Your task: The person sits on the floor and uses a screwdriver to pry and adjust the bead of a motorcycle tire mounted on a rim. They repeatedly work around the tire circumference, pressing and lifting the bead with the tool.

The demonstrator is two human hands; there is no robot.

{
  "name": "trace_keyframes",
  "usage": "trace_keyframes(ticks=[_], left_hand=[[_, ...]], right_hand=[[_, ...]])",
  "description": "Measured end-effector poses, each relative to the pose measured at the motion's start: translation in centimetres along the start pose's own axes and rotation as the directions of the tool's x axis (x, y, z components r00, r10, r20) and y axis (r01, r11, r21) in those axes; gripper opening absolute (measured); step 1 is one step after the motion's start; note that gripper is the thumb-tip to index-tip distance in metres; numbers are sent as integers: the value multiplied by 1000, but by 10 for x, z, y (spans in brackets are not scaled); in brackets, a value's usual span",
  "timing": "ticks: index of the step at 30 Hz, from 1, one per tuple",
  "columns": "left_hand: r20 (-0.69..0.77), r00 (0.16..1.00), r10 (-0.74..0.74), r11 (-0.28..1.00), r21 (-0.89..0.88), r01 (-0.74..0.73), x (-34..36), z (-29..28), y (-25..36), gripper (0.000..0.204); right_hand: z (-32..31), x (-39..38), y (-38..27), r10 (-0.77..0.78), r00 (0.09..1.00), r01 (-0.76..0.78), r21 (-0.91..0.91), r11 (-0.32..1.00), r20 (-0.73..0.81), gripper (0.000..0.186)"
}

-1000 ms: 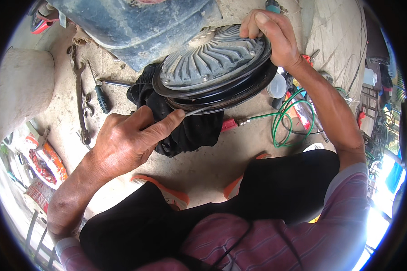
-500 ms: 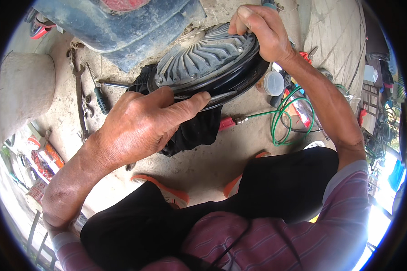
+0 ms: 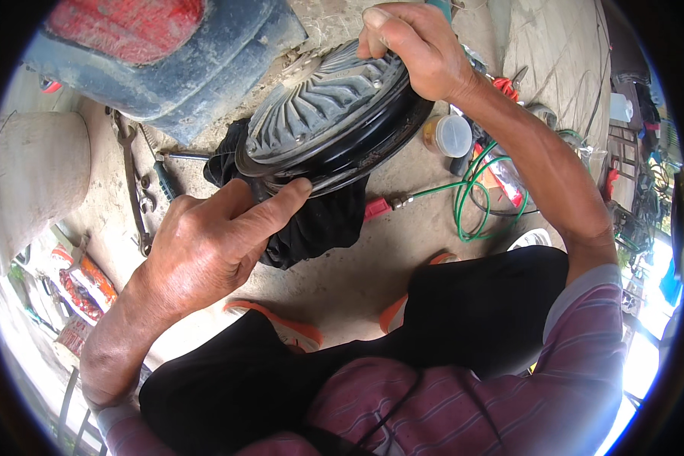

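Observation:
Between my hands a wheel hub motor stands tilted, its finned grey cover facing up and away and its black rim toward me. A black cloth lies bunched beneath it. My left hand grips the near left edge of the rim, index finger stretched along it; the fingers underneath are hidden. At the far right edge, my right hand is closed round the rim, thumb raised. The wheel leans close to a dusty dark plastic fender with a red lamp.
Left of the wheel lie a long wrench and a screwdriver. To the right are a clear plastic jar, a green air hose with a red fitting, and red-handled pliers. A pale drum-like container stands far left.
The wheel has shifted left and tilted more, showing more of its black rim. Both hands have moved left with it. The fender and its red lamp show more fully.

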State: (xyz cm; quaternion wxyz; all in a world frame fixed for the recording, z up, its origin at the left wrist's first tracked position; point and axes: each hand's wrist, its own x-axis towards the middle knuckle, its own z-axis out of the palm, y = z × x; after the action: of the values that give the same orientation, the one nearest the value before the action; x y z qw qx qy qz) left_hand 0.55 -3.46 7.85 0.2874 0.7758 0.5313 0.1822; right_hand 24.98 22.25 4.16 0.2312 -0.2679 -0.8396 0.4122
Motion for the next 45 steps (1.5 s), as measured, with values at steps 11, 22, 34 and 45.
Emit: trace_keyframes(ticks=[11,22,34,45], left_hand=[[12,1000,15,999,46,-16,-1,0,3,75],[-2,1000,30,979,204,-29,-2,-5,19,73],[14,1000,14,980,198,-16,-14,-5,6,72],[5,1000,26,997,78,-26,-5,-5,3,71]], right_hand=[[-5,2,9,-32,999,32,-86,996,0,52],[-5,3,9,-67,998,69,-98,993,17,54],[1,5,4,-114,993,113,-99,989,-3,49],[3,5,5,-47,998,45,-64,997,-29,54]])
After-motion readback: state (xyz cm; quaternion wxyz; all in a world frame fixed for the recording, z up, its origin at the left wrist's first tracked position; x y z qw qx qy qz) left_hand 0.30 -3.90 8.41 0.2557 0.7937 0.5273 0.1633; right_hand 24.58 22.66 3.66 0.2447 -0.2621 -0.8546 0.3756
